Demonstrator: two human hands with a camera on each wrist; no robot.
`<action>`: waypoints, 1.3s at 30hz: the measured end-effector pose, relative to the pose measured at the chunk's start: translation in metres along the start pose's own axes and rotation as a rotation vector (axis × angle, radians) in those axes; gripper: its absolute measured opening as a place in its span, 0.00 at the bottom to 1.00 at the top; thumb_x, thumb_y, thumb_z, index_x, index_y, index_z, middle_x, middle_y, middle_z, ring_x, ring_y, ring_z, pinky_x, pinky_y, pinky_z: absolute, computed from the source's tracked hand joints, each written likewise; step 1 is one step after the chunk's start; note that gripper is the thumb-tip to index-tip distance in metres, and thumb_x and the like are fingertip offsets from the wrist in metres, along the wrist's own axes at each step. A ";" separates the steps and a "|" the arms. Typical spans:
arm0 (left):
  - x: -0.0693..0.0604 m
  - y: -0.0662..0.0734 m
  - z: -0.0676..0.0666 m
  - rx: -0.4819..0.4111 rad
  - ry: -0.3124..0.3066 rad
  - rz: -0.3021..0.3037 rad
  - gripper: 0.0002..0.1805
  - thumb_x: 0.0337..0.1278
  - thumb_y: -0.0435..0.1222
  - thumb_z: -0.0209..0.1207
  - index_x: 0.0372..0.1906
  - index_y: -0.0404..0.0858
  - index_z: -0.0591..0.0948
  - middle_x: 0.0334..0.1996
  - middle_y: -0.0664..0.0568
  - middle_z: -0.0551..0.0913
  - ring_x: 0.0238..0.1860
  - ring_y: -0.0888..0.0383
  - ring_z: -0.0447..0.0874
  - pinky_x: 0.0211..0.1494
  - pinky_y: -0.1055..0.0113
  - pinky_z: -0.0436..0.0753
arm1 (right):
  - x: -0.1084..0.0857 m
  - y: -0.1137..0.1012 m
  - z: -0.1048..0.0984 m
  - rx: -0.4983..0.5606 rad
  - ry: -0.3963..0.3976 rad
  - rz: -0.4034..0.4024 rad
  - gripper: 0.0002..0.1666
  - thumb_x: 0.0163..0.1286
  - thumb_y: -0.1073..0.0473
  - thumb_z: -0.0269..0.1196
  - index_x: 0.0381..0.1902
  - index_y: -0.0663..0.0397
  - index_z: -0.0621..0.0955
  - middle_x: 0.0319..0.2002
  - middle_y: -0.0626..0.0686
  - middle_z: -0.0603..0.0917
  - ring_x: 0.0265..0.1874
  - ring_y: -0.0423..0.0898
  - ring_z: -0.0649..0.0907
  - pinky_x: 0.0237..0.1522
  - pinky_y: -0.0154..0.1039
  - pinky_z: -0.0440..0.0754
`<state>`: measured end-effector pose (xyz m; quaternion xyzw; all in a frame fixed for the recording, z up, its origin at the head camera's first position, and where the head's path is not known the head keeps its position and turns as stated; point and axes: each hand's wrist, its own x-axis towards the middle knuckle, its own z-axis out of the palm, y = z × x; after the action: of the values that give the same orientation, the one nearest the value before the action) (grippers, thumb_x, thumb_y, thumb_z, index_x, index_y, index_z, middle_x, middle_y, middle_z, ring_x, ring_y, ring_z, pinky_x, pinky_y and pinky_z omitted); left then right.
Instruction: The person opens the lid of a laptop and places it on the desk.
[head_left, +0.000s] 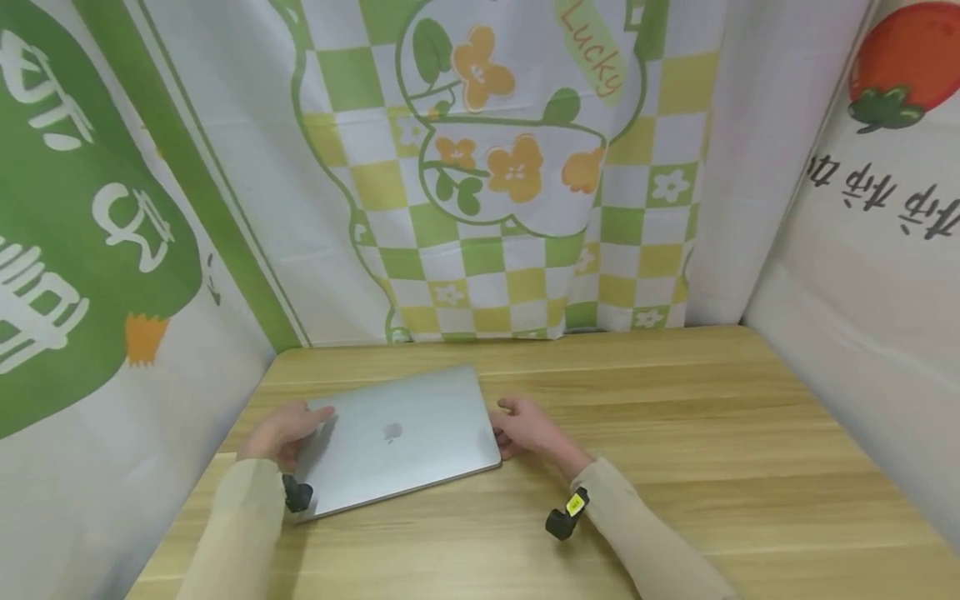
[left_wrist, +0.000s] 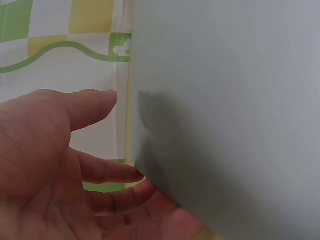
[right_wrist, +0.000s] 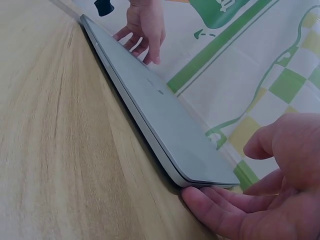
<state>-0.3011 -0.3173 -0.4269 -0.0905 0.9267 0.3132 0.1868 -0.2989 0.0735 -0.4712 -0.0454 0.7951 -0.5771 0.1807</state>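
Observation:
A closed silver laptop (head_left: 405,475) with an apple logo on its lid lies at an angle on the wooden table, lid up. At its left side is my left hand (head_left: 281,431); the left wrist view has the thumb (left_wrist: 95,107) apart from the lid and fingertips (left_wrist: 145,189) at the edge, partly hidden beneath it. My right hand (head_left: 528,429) is at the right side. In the right wrist view its fingers (right_wrist: 215,212) touch the corner from below, and the thumb (right_wrist: 260,142) stands off the lid. Whether the laptop is slightly raised, I cannot tell.
The wooden table (head_left: 675,433) extends to the right of the laptop and in front of it. Printed cloth (head_left: 525,283) hangs along the back edge, with more cloth walls (head_left: 232,333) at left and right. A small black camera (head_left: 562,521) sits at each wrist.

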 end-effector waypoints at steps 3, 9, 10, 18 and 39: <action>-0.001 -0.003 -0.002 -0.026 -0.002 -0.016 0.30 0.72 0.54 0.45 0.47 0.27 0.66 0.23 0.49 0.64 0.24 0.56 0.66 0.25 0.64 0.80 | 0.000 -0.001 0.002 0.001 -0.010 -0.013 0.37 0.73 0.57 0.54 0.73 0.71 0.58 0.42 0.64 0.84 0.33 0.48 0.84 0.28 0.40 0.88; 0.001 -0.004 -0.001 -0.052 -0.024 -0.010 0.25 0.71 0.54 0.47 0.36 0.34 0.65 0.16 0.56 0.59 0.18 0.60 0.59 0.22 0.68 0.73 | 0.002 0.001 0.002 0.026 -0.012 -0.006 0.35 0.72 0.58 0.54 0.71 0.71 0.61 0.40 0.64 0.84 0.33 0.49 0.84 0.28 0.41 0.88; 0.001 -0.004 -0.001 -0.048 -0.026 -0.003 0.25 0.72 0.54 0.47 0.37 0.34 0.65 0.15 0.56 0.59 0.18 0.60 0.59 0.22 0.68 0.73 | 0.002 0.000 0.001 0.030 -0.012 -0.007 0.35 0.72 0.58 0.54 0.71 0.71 0.61 0.40 0.64 0.84 0.33 0.49 0.84 0.27 0.41 0.88; -0.001 -0.003 0.001 -0.031 -0.035 0.014 0.26 0.73 0.54 0.45 0.35 0.33 0.65 0.15 0.54 0.63 0.16 0.61 0.60 0.20 0.68 0.72 | -0.003 -0.004 0.000 -0.028 -0.011 -0.010 0.35 0.72 0.57 0.55 0.71 0.69 0.62 0.44 0.64 0.83 0.34 0.49 0.84 0.28 0.41 0.88; -0.001 0.005 0.012 -0.102 -0.026 -0.002 0.35 0.71 0.55 0.47 0.58 0.24 0.64 0.23 0.50 0.61 0.22 0.58 0.60 0.23 0.68 0.70 | -0.009 0.006 -0.011 -0.057 -0.027 -0.026 0.37 0.72 0.58 0.54 0.72 0.72 0.59 0.53 0.70 0.80 0.35 0.50 0.85 0.22 0.43 0.87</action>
<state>-0.2981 -0.3062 -0.4328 -0.0966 0.9070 0.3609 0.1944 -0.2934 0.0880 -0.4717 -0.0685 0.8080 -0.5561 0.1823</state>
